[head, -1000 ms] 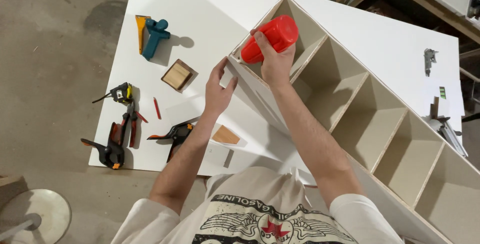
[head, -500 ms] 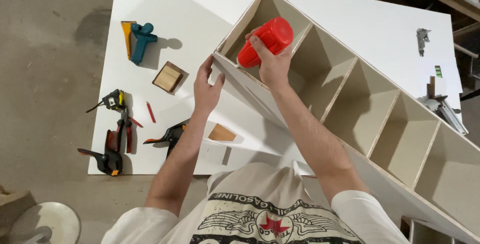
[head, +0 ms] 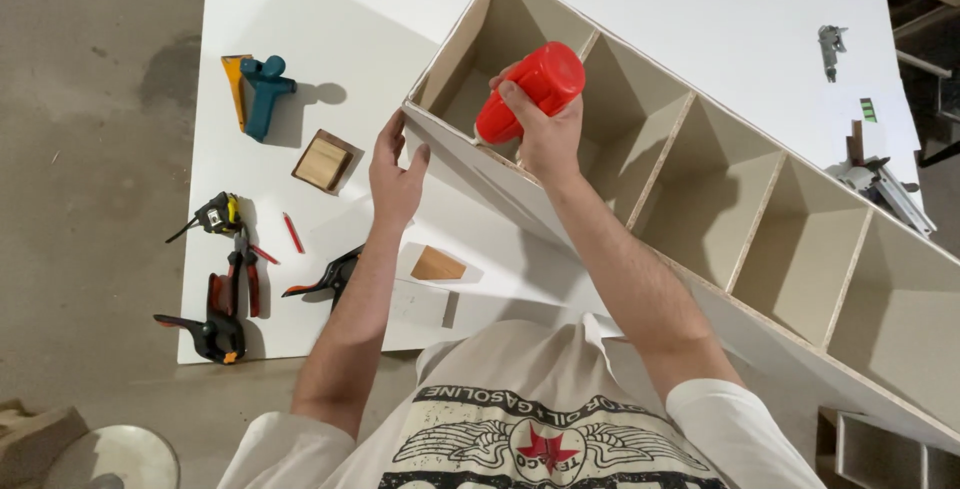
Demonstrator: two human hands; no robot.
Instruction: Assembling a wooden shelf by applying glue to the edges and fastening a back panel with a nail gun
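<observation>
Head view, looking down on a white board point(head: 620, 19) lying on a concrete floor. Right hand point(head: 545, 134) is closed around a red bottle point(head: 530, 89), tilted nozzle-down onto the near top edge of a long white shelf unit point(head: 700, 199) with open compartments. Left hand point(head: 395, 174) has fingers spread, resting against the unit's end corner, gripping nothing. Left of the unit the board offers open room, bordered by a teal tool point(head: 262, 94), a wooden block point(head: 324, 162), a tape measure point(head: 218, 215), a red pencil point(head: 292, 233), pliers point(head: 243, 274), two clamps point(head: 215, 324) and a wedge point(head: 436, 266). Bare board also lies beyond the unit's far edge.
</observation>
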